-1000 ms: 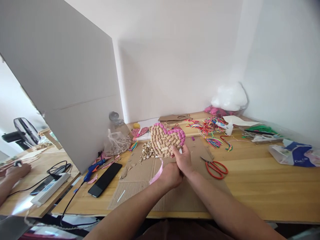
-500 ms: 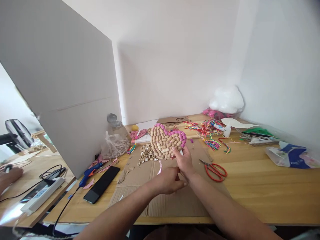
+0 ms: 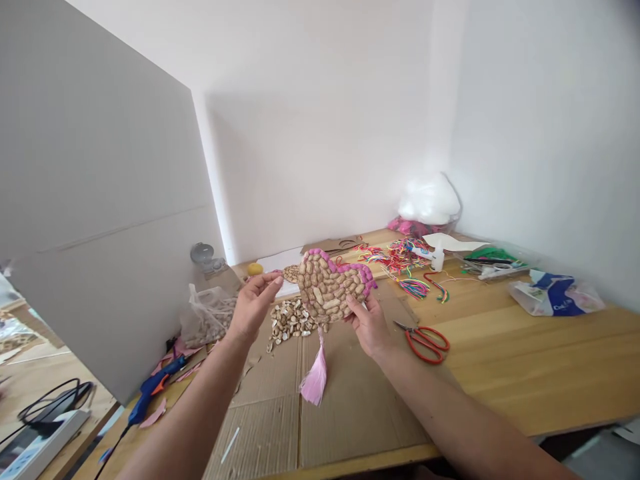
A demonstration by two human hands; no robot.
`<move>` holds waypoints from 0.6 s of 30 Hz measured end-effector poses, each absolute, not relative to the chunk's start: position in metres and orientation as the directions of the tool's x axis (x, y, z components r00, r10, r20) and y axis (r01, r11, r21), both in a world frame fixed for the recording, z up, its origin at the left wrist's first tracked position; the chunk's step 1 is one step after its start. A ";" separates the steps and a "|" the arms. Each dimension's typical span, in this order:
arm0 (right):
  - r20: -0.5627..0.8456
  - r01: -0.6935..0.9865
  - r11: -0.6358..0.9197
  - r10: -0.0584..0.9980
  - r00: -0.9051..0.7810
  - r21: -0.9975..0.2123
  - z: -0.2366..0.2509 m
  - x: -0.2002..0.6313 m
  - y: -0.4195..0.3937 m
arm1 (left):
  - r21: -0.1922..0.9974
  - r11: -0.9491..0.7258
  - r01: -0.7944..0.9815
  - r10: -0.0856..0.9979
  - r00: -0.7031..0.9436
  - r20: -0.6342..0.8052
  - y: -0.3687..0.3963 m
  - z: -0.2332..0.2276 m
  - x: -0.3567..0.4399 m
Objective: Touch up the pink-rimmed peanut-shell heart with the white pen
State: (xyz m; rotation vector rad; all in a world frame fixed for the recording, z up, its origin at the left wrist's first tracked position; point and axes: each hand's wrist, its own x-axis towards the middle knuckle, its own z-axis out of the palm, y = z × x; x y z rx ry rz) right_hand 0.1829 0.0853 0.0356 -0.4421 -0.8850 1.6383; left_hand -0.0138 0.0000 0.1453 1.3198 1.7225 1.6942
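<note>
My right hand (image 3: pixel 367 323) grips the lower right side of a heart-shaped piece (image 3: pixel 325 293) covered in peanut shells, thumb on its front. The shells along its top edge are painted pink-purple. From its lower point hangs a pale pink tassel (image 3: pixel 315 377). My left hand (image 3: pixel 255 303) is raised to the left of the heart, apart from it, fingers stretched out with nothing visible in them. A pile of loose peanut shells (image 3: pixel 293 320) lies behind on the cardboard sheet (image 3: pixel 360 413). Another shell-covered piece (image 3: pixel 291 273) is partly hidden behind the heart.
Red-handled scissors (image 3: pixel 425 341) lie on the right. Colourful cords (image 3: pixel 400 257), a small white bottle (image 3: pixel 438 259) and a tissue pack (image 3: pixel 557 293) are farther back. At left are a bag of shells (image 3: pixel 207 317), a blue glue gun (image 3: pixel 153 390) and a grey partition (image 3: pixel 110 187).
My left hand has moved from beside the right wrist up to the heart's left. The tassel now hangs in full view. The camera view has turned right.
</note>
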 end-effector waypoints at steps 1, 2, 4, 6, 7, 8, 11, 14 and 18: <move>0.170 -0.663 -0.056 0.947 -0.271 -0.746 0.035 0.183 0.085 | 0.945 -0.177 0.275 0.828 -0.477 0.294 0.006 0.136 -0.015; 0.166 -0.660 -0.064 0.946 -0.280 -0.748 0.034 0.182 0.085 | 0.964 -0.179 0.196 0.850 -0.463 0.252 0.012 0.126 -0.014; 0.155 -0.648 -0.080 0.942 -0.297 -0.757 0.032 0.182 0.085 | 0.986 -0.163 0.023 0.903 -0.400 0.158 0.022 0.104 -0.010; 0.139 -0.629 -0.095 0.939 -0.313 -0.772 0.030 0.180 0.084 | 0.980 -0.136 -0.147 0.943 -0.323 0.083 0.030 0.084 -0.002; 0.131 -0.617 -0.102 0.938 -0.320 -0.780 0.028 0.180 0.083 | 0.968 -0.124 -0.219 0.954 -0.295 0.055 0.033 0.074 0.001; 0.122 -0.605 -0.107 0.938 -0.326 -0.789 0.026 0.179 0.083 | 0.952 -0.115 -0.283 0.960 -0.278 0.034 0.036 0.066 0.004; 0.097 -0.569 -0.120 0.936 -0.337 -0.813 0.020 0.175 0.082 | 0.896 -0.107 -0.431 0.961 -0.277 -0.018 0.039 0.045 0.009; 0.074 -0.538 -0.139 0.932 -0.356 -0.832 0.014 0.171 0.082 | 0.840 -0.101 -0.533 0.954 -0.290 -0.070 0.038 0.032 0.008; 0.039 -0.489 -0.174 0.918 -0.394 -0.855 0.005 0.166 0.079 | 0.776 -0.070 -0.627 0.948 -0.285 -0.145 0.035 0.020 0.009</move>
